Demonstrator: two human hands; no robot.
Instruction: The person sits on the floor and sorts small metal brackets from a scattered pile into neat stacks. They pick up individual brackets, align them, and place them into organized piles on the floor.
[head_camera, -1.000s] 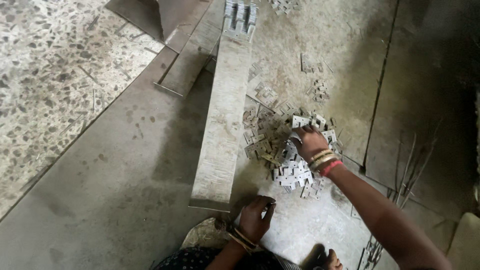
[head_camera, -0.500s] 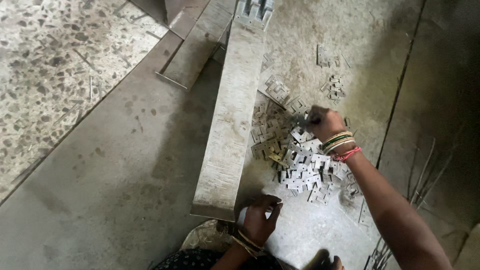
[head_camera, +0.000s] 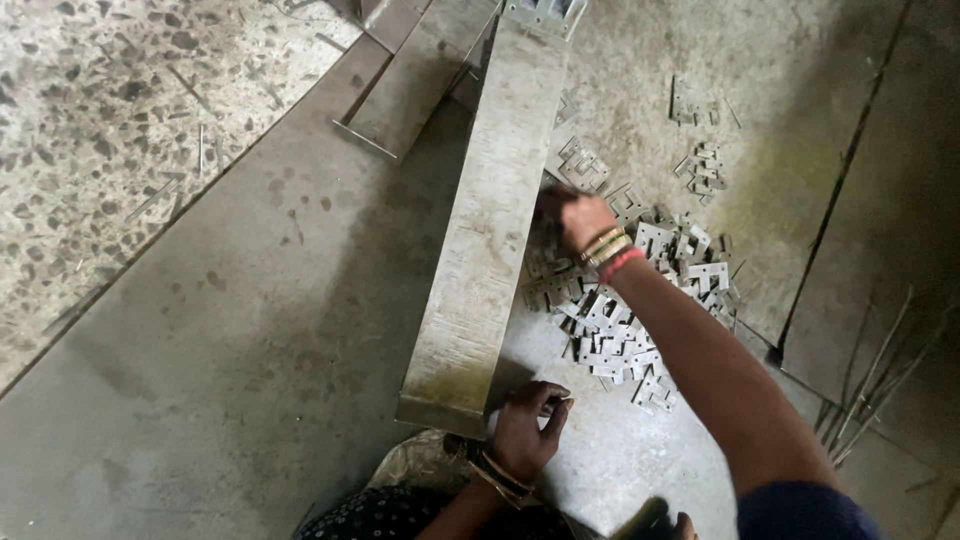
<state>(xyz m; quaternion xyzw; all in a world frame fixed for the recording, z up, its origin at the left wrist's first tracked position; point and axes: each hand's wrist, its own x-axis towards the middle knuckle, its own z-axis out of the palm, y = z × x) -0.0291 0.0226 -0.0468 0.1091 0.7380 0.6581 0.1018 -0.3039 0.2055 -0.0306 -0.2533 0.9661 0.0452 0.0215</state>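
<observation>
The premises are assessed as a small metal workshop, with work carried out at floor level. A bare concrete floor (head_camera: 250, 330), stained and dusty, is seen across the middle of the view; a speckled terrazzo floor (head_camera: 90, 130) adjoins it at the upper left. A long steel channel (head_camera: 490, 220) is laid on the floor, running toward the top edge. Just beside its right edge, a heap of small stamped metal plates (head_camera: 630, 310) is spread loose on the floor. Flat metal sheets (head_camera: 880, 200) are laid at the right edge, and thin rods (head_camera: 870, 390) are noted near the lower right corner.
</observation>
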